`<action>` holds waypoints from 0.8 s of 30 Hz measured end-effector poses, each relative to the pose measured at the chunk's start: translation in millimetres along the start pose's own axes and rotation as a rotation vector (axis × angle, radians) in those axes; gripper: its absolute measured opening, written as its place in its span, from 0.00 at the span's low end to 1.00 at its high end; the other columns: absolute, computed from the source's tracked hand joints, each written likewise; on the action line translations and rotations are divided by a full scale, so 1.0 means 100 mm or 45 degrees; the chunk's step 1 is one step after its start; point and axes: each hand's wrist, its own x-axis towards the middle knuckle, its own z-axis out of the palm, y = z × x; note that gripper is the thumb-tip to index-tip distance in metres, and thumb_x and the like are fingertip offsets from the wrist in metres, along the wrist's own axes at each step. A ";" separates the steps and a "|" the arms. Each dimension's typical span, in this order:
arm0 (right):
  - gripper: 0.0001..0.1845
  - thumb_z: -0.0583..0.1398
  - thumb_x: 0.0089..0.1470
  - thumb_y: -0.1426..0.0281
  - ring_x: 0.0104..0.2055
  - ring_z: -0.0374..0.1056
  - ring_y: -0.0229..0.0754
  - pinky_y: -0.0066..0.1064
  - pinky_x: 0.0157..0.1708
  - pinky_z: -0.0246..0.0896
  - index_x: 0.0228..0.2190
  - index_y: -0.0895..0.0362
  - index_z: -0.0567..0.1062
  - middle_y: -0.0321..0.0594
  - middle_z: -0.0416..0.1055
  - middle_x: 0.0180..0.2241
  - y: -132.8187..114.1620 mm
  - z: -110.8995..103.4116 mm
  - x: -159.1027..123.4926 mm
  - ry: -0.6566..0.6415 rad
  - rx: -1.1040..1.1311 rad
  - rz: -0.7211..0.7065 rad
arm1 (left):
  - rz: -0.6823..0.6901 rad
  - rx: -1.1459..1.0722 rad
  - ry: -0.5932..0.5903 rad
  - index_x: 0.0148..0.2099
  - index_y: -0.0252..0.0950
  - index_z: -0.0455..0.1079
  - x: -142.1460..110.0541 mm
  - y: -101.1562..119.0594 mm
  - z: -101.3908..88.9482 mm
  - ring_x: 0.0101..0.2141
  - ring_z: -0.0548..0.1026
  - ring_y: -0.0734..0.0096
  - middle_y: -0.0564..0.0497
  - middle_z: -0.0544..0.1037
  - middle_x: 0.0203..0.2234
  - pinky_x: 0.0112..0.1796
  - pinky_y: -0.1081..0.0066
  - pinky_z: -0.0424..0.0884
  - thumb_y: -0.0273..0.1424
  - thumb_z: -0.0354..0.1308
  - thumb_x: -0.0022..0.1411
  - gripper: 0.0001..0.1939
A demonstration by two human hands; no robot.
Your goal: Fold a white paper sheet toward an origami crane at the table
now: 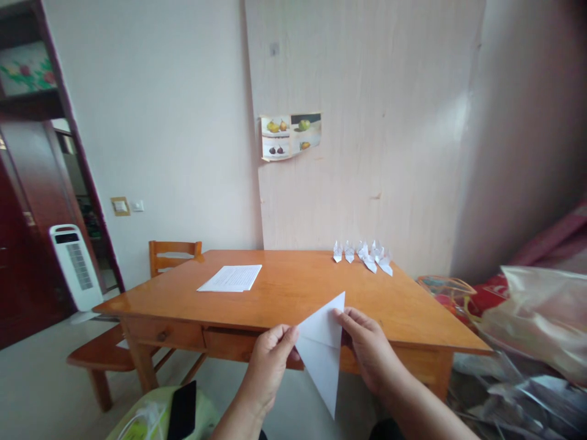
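Note:
Between my two hands is a white sheet of paper (320, 351) folded into a triangle, one long point hanging down and another pointing up to the right. A crease runs across its middle. My left hand (274, 354) pinches the left corner, thumb on top. At the right edge, near the upper point, my right hand (362, 339) pinches the paper between thumb and fingers. The paper is held up in front of the table's near edge. Several small folded paper figures (367, 255) stand at the table's far right.
A stack of printed sheets (232, 278) lies on the left of the wooden table (293, 293). A black phone (182, 410) rests on a green seat at lower left. Bags (541, 324) are piled to the right. A chair (175, 249) and bench (103, 348) stand left.

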 end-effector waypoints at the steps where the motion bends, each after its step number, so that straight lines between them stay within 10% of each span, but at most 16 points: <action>1: 0.19 0.64 0.55 0.54 0.25 0.57 0.36 0.30 0.28 0.51 0.24 0.56 0.72 0.34 0.64 0.22 -0.01 -0.02 0.02 0.040 -0.002 -0.020 | -0.003 0.005 -0.013 0.30 0.34 0.71 0.00 0.00 0.00 0.27 0.69 0.71 0.50 0.74 0.24 0.32 0.73 0.65 0.46 0.58 0.63 0.19; 11: 0.17 0.65 0.52 0.55 0.28 0.62 0.38 0.30 0.29 0.52 0.30 0.56 0.78 0.38 0.71 0.26 -0.16 -0.26 0.14 0.237 0.026 -0.021 | -0.178 -0.515 0.089 0.32 0.32 0.72 0.07 -0.08 -0.05 0.27 0.68 0.76 0.52 0.74 0.26 0.29 0.75 0.63 0.39 0.67 0.56 0.14; 24: 0.19 0.60 0.59 0.55 0.29 0.61 0.38 0.31 0.32 0.53 0.28 0.58 0.76 0.39 0.71 0.27 -0.15 0.08 -0.15 -0.260 -0.046 0.004 | -0.539 -1.028 0.022 0.40 0.32 0.73 0.09 -0.14 -0.03 0.28 0.76 0.70 0.49 0.78 0.29 0.32 0.70 0.69 0.37 0.65 0.59 0.13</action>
